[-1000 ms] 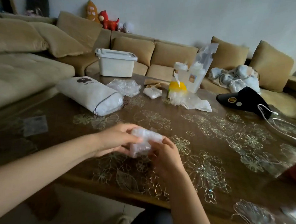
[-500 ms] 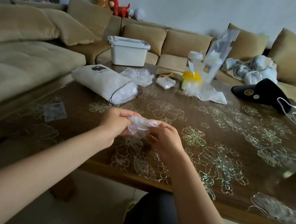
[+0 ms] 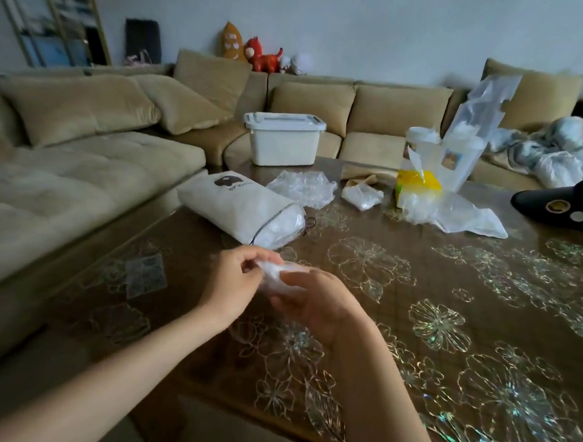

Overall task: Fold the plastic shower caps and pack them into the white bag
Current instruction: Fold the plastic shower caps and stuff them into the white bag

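Observation:
A small folded clear shower cap (image 3: 275, 276) is held between both hands above the near part of the table. My left hand (image 3: 233, 282) pinches its left end with thumb and fingers. My right hand (image 3: 316, 300) holds its right side with curled fingers. The white bag (image 3: 230, 204) lies on its side just beyond the hands, its open mouth toward the right, with clear plastic showing inside. A loose crumpled cap (image 3: 302, 187) lies behind the bag, and a smaller folded one (image 3: 362, 197) sits to its right.
The table (image 3: 448, 296) has a flower-patterned cover. A white lidded box (image 3: 282, 139) stands at the far edge. A yellow pack under clear plastic bags (image 3: 426, 190) sits at back right, a black cap (image 3: 568, 205) at far right. A beige sofa surrounds the table.
The cap has been folded smaller between my hands. Both hands have moved forward with it, closer to the white bag's mouth, as the view shifted.

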`<state>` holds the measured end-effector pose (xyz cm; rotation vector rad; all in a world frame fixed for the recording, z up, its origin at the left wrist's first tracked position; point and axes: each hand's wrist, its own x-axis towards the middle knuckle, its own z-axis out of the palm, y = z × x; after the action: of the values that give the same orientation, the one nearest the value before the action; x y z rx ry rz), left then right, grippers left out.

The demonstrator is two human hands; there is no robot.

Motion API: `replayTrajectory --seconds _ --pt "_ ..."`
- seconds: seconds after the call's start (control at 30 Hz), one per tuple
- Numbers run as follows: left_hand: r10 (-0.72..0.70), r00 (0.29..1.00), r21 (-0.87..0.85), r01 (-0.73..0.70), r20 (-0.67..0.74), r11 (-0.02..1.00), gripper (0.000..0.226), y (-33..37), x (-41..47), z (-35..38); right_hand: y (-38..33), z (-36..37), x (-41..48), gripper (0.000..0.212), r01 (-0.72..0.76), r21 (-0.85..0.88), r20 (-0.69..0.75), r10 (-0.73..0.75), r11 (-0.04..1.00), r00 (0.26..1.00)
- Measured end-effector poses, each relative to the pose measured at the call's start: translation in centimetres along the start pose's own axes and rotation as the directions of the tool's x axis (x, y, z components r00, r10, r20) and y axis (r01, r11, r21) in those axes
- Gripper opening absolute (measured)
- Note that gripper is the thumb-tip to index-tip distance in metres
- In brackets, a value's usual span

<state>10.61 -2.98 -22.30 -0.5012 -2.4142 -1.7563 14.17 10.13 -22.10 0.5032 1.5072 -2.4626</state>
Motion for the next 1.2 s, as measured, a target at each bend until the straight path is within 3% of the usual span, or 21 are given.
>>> replayTrajectory --seconds 0.13,0.2,0.27,0.3,0.33,0.4,0.47,0.6,0.7,0.83,0.9,0.97,1.03,1.1,1.2 --pt "0.025 0.953 0.045 -0.040 0.302 0.998 0.033 0.2 0.8 -0.5 -0.2 -0.5 1.7 0.026 0.102 0.029 -0.185 -0.095 0.994 0.978" --pt "0.203 0.961 0.189 -0.238 0.190 0.953 0.045 -0.1 2.3 -0.4 -1.3 -1.0 3.2 0.016 0.174 0.019 -0.339 -0.157 0.985 0.928" --pt "0.371 0.925 0.517 -0.360 0.087 0.776 0.059 -0.8 4.9 -0.1 -2.0 -1.3 4.3 0.012 0.259 0.018 -0.438 -0.225 0.966 0.870" --pt "0.352 0.932 0.655 -0.321 0.088 0.684 0.064 -1.1 6.2 0.2 -2.3 -0.9 4.5 0.011 0.291 0.009 -0.471 -0.253 0.957 0.845" --pt "0.248 0.963 0.751 -0.239 0.103 0.615 0.067 -1.7 7.7 0.5 -2.1 -0.5 5.3 0.010 0.311 0.011 -0.491 -0.266 0.950 0.830" --pt "0.055 0.993 0.831 -0.121 0.108 0.542 0.069 -2.2 9.3 1.2 -1.9 0.6 5.7 0.008 0.347 -0.029 -0.514 -0.312 0.937 0.799" --pt "0.018 0.993 0.822 -0.107 0.117 0.560 0.059 -3.2 10.3 1.5 -1.7 2.0 6.4 0.009 0.363 -0.057 -0.503 -0.341 0.930 0.794" --pt "0.104 0.994 0.665 -0.096 0.028 0.740 0.046 -3.2 10.6 1.3 -2.2 3.6 7.3 0.019 0.385 -0.037 -0.501 -0.351 0.922 0.791" --pt "0.158 0.987 0.499 -0.132 -0.010 0.857 0.056 -1.7 9.9 1.1 -2.4 4.3 7.8 0.023 0.410 -0.026 -0.481 -0.370 0.912 0.795" --pt "0.199 0.978 0.340 -0.208 0.062 0.917 0.039 -0.2 8.0 0.7 -2.6 4.8 7.4 0.026 0.432 -0.107 -0.382 -0.438 0.895 0.814" --pt "0.161 0.984 0.227 -0.174 0.075 0.958 0.038 -0.2 6.3 0.8 -2.3 4.9 6.5 0.022 0.353 -0.074 -0.282 -0.360 0.932 0.889" --pt "0.117 0.992 0.096 -0.121 0.050 0.988 0.036 -0.2 5.4 0.6 -2.2 5.0 5.8 0.017 0.212 0.070 -0.094 -0.205 0.975 0.974" --pt "0.120 0.992 0.085 -0.123 0.034 0.989 0.035 0.0 4.9 0.3 -2.3 4.6 5.0 0.021 0.050 0.332 0.087 -0.084 0.942 0.993" --pt "0.154 0.986 0.131 -0.160 0.060 0.978 0.034 -0.1 4.5 0.0 -2.5 4.0 4.5 0.044 -0.051 0.570 0.214 -0.088 0.820 0.973" --pt "0.202 0.975 0.243 -0.218 0.089 0.945 0.037 -0.7 3.6 -0.4 -3.0 4.0 4.3 0.080 -0.117 0.588 0.325 -0.102 0.800 0.940"
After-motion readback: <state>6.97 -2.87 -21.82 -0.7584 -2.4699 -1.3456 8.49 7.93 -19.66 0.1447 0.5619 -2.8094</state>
